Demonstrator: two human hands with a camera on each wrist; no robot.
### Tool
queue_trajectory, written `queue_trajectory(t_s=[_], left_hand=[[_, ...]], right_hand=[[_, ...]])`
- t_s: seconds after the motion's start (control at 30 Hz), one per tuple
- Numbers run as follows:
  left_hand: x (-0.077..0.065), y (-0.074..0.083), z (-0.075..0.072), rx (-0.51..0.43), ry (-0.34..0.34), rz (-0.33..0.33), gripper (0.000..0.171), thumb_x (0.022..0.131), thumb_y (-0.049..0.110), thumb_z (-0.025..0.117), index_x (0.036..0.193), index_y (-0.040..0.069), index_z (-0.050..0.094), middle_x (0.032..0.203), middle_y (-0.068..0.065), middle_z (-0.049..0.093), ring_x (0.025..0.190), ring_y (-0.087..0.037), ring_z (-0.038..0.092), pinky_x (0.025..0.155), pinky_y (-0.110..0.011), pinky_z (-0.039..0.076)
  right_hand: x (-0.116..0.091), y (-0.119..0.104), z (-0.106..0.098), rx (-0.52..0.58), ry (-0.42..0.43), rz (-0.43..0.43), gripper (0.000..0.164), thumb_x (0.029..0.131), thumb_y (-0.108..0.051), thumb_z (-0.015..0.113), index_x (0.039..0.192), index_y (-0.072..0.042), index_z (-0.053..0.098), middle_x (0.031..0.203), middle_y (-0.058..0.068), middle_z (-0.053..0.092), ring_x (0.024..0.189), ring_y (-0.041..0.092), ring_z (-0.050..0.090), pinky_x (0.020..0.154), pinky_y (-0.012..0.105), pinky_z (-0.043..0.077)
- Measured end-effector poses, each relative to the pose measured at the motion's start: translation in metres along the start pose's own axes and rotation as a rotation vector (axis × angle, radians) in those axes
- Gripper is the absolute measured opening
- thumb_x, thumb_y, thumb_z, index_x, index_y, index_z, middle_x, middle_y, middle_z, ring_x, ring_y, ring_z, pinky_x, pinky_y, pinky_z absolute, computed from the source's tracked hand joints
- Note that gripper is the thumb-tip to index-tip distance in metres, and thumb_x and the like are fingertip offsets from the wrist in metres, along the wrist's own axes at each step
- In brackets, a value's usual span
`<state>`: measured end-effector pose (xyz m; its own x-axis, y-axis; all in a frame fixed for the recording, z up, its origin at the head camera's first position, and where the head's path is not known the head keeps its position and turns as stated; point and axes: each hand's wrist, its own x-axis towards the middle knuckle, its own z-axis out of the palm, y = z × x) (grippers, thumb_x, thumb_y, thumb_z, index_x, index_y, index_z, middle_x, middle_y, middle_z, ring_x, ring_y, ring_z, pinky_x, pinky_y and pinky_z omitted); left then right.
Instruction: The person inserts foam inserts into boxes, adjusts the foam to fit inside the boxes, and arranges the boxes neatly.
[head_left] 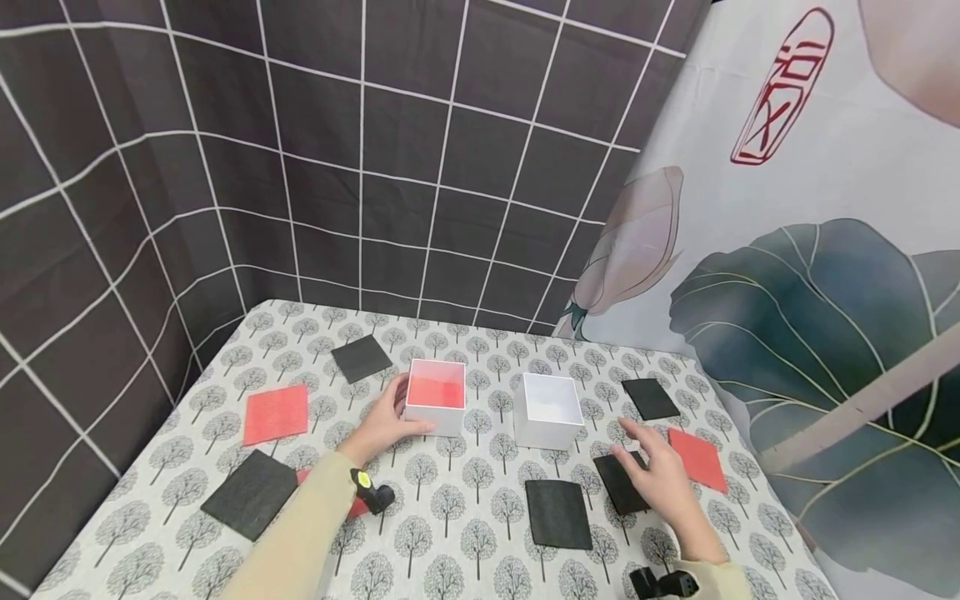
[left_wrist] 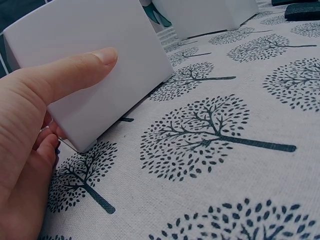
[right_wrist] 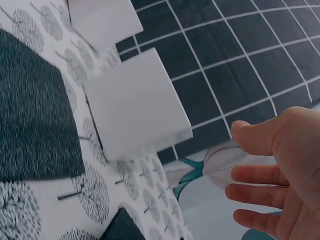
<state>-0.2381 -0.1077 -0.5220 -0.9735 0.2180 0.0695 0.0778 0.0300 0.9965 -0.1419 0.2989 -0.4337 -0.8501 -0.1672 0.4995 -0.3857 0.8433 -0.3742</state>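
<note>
My left hand holds a white open-topped box by its left side. In the left wrist view the thumb lies across one white wall and the other fingers are partly hidden behind the box. A red cloth square shows inside it. To the right stands a second white box, whose visible inside is white. My right hand holds nothing; its fingers are spread over a black cloth square, right of the second box. The right wrist view shows the hand's fingers apart from the box.
Black squares lie at the back left, front left, front middle and back right. Red squares lie at left and right; another red piece is partly under the left wrist. A tree-patterned cloth covers the table.
</note>
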Motion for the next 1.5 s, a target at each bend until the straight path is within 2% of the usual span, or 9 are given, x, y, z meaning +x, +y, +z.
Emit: queue_trajectory(t_s=[0.3, 0.57, 0.8, 0.93, 1.07, 1.17, 1.33, 1.5], left_hand=[[-0.001, -0.001, 0.000, -0.007, 0.001, 0.001, 0.110, 0.057, 0.017, 0.088, 0.145, 0.011, 0.021, 0.145, -0.010, 0.031, 0.131, -0.026, 0.035, 0.103, -0.028, 0.036], [-0.001, 0.000, 0.001, -0.008, 0.003, 0.005, 0.109, 0.058, 0.015, 0.087, 0.145, 0.012, 0.022, 0.145, -0.009, 0.032, 0.130, -0.025, 0.036, 0.102, -0.027, 0.037], [-0.002, 0.002, 0.000, -0.009, -0.003, 0.011, 0.110, 0.058, 0.013, 0.087, 0.145, 0.010, 0.020, 0.146, -0.012, 0.030, 0.131, -0.027, 0.034, 0.103, -0.029, 0.035], [-0.001, 0.002, 0.000, -0.004, -0.001, 0.004, 0.110, 0.058, 0.014, 0.087, 0.145, 0.011, 0.021, 0.146, -0.011, 0.031, 0.131, -0.026, 0.034, 0.103, -0.029, 0.035], [-0.001, 0.002, 0.000, -0.007, -0.001, -0.002, 0.109, 0.058, 0.014, 0.087, 0.145, 0.011, 0.021, 0.145, -0.010, 0.031, 0.131, -0.025, 0.034, 0.103, -0.028, 0.036], [-0.001, 0.003, 0.001, -0.015, -0.002, -0.003, 0.108, 0.058, 0.012, 0.087, 0.144, 0.011, 0.022, 0.145, -0.011, 0.031, 0.131, -0.026, 0.034, 0.104, -0.029, 0.035], [-0.002, 0.004, 0.001, -0.031, -0.009, -0.006, 0.106, 0.059, 0.008, 0.086, 0.144, 0.010, 0.022, 0.146, -0.012, 0.030, 0.132, -0.026, 0.032, 0.105, -0.029, 0.033], [-0.010, 0.022, 0.002, -0.031, -0.029, -0.006, 0.103, 0.063, 0.001, 0.082, 0.144, 0.004, 0.020, 0.147, -0.017, 0.028, 0.133, -0.029, 0.030, 0.107, -0.031, 0.030]], right_hand=[[-0.004, 0.017, -0.007, -0.010, -0.021, 0.136, 0.043, 0.085, -0.010, 0.067, 0.124, 0.001, 0.054, 0.115, 0.022, 0.057, 0.103, 0.039, 0.053, 0.080, 0.058, 0.045], [-0.003, 0.030, -0.012, -0.076, 0.023, 0.339, 0.042, 0.091, -0.015, 0.059, 0.125, 0.006, 0.049, 0.114, 0.028, 0.054, 0.103, 0.042, 0.052, 0.081, 0.058, 0.044], [-0.005, 0.043, -0.017, -0.099, 0.001, 0.507, 0.047, 0.092, -0.021, 0.057, 0.128, 0.007, 0.046, 0.118, 0.031, 0.049, 0.106, 0.043, 0.049, 0.085, 0.058, 0.042], [-0.008, 0.050, -0.020, -0.109, -0.030, 0.546, 0.049, 0.092, -0.020, 0.056, 0.129, 0.008, 0.043, 0.118, 0.034, 0.046, 0.104, 0.046, 0.048, 0.079, 0.059, 0.043], [-0.010, 0.061, -0.022, -0.141, -0.064, 0.576, 0.053, 0.093, -0.024, 0.053, 0.131, 0.010, 0.039, 0.123, 0.038, 0.040, 0.107, 0.051, 0.043, 0.083, 0.063, 0.040], [-0.010, 0.069, -0.020, -0.173, -0.065, 0.617, 0.056, 0.093, -0.026, 0.052, 0.132, 0.011, 0.036, 0.123, 0.040, 0.038, 0.110, 0.053, 0.038, 0.086, 0.064, 0.038], [-0.010, 0.080, -0.017, -0.172, -0.045, 0.680, 0.062, 0.091, -0.027, 0.054, 0.135, 0.009, 0.031, 0.119, 0.039, 0.036, 0.108, 0.050, 0.036, 0.079, 0.063, 0.041], [-0.009, 0.089, -0.015, -0.190, -0.057, 0.710, 0.063, 0.089, -0.024, 0.056, 0.136, 0.007, 0.029, 0.120, 0.039, 0.033, 0.108, 0.051, 0.036, 0.082, 0.064, 0.039]])
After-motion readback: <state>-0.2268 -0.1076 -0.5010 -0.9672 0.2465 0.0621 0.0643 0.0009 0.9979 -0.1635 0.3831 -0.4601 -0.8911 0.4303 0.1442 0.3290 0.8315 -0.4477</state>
